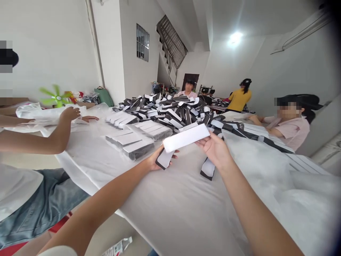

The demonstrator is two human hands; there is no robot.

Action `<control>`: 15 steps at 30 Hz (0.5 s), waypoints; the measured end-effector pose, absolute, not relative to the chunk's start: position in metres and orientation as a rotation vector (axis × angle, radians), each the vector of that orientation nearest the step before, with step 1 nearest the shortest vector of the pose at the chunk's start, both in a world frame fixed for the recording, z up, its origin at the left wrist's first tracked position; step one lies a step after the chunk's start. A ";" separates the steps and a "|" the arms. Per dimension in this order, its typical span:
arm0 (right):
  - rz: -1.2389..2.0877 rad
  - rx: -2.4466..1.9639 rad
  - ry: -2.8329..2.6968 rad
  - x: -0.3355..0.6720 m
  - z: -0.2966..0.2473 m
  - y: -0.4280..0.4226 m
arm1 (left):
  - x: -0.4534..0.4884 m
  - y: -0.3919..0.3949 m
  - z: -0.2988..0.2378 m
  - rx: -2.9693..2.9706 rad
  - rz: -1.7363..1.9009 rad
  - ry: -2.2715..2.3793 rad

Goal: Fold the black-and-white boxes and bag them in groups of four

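We hold a white padded band [185, 138] up off the table, its long axis running across our view and rising slightly toward our right. Our left hand [160, 160] is under its lower end, and our right hand [214, 147] is under its higher end, palm up with the fingers spread. Both hands seem closed enough to carry the band, though the exact hold is partly hidden. A black-edged tail [164, 159] hangs by our left hand, and a second black-edged tail [207, 169] drops below our right wrist.

The band sits over the middle of the long table [170, 217], which is covered with a white sheet. Its right end is nearer the heap of black-and-white pieces [165, 113] toward the far end. Our left hand is nearer the stacks of pieces in clear bags [133, 140] on the left side of the table.

Along the table's left edge, a co-worker's hand [69, 114] rests on loose clear plastic [29, 113]. On the right side, a person in a pink shirt [293, 131] leans over the table. Beyond the far end, another person in a pink shirt [188, 94] sits, and a person in a yellow shirt [239, 99] stands with their back to us.
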State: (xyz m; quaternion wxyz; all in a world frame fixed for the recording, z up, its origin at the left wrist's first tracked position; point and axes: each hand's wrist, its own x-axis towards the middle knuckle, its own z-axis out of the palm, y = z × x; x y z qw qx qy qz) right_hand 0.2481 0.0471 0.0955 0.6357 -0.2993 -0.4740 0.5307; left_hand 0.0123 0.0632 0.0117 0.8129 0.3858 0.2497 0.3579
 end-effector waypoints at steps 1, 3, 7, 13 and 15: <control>1.221 -0.723 -1.094 0.249 0.092 0.050 | 0.012 0.062 0.013 0.810 0.742 0.530; 1.226 -0.791 -1.119 0.252 0.087 0.055 | 0.010 0.062 0.012 0.786 0.735 0.534; 1.230 -0.851 -1.159 0.257 0.084 0.060 | 0.006 0.064 0.007 0.809 0.763 0.555; 1.156 -0.870 -1.227 0.262 0.091 0.058 | 0.005 0.062 0.006 0.840 0.726 0.627; 1.164 -0.907 -1.230 0.263 0.093 0.058 | 0.007 0.060 0.008 0.849 0.673 0.649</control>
